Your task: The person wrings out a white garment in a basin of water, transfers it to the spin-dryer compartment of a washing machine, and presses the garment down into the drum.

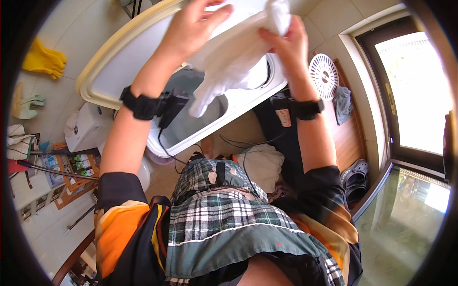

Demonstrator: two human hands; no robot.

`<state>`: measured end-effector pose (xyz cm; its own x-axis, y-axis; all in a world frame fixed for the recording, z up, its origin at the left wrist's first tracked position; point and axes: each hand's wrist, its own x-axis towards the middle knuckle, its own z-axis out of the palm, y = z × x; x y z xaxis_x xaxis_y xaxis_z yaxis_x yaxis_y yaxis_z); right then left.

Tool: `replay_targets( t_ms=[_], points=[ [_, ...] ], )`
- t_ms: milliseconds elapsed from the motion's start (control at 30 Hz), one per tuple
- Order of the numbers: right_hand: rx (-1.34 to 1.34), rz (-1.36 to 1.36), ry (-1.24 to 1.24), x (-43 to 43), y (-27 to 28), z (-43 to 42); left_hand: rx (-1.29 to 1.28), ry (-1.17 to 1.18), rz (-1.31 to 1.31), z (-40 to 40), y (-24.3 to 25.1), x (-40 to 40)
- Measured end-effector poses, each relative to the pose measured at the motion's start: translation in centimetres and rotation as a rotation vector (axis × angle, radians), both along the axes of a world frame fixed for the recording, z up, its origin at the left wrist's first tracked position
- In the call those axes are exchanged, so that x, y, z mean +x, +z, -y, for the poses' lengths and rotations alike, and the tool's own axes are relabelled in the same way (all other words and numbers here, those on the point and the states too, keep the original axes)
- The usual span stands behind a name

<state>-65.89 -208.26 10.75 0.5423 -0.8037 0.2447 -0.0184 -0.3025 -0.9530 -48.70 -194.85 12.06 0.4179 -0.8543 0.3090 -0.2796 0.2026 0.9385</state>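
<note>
My right hand (288, 43) grips a bunched end of a wet-looking white cloth (232, 53) at the top of the view. The cloth hangs down to the left over the open tub of a twin-tub washing machine (168, 147). Greyish water (179, 118) stands in that tub, below the cloth's lower tip. My left hand (200, 25) is raised beside the cloth, fingers apart, with nothing seen in it. Both wrists wear black straps; a small black device sits on the left one. The machine's raised lid (125, 60) is behind my left forearm.
Yellow rubber gloves (44, 59) hang on the tiled wall at left. A white plastic disc with slots (325, 77) and a grey cloth (342, 105) hang at right. Cables run from my left wrist and near the floor. A beige cloth bundle (263, 162) lies by the machine.
</note>
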Motion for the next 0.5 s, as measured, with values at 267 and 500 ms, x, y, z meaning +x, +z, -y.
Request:
replay_targets(
  t_ms=[267,500],
  points=[
    [0.042,-0.005,-0.325,-1.9,0.5,5.1,0.483,0.181,-0.553,-10.6,-13.1,3.7],
    [0.399,-0.259,-0.083,-1.2,-21.2,7.7,0.791,0.223,-0.734,-14.8,-23.8,1.9]
  ],
)
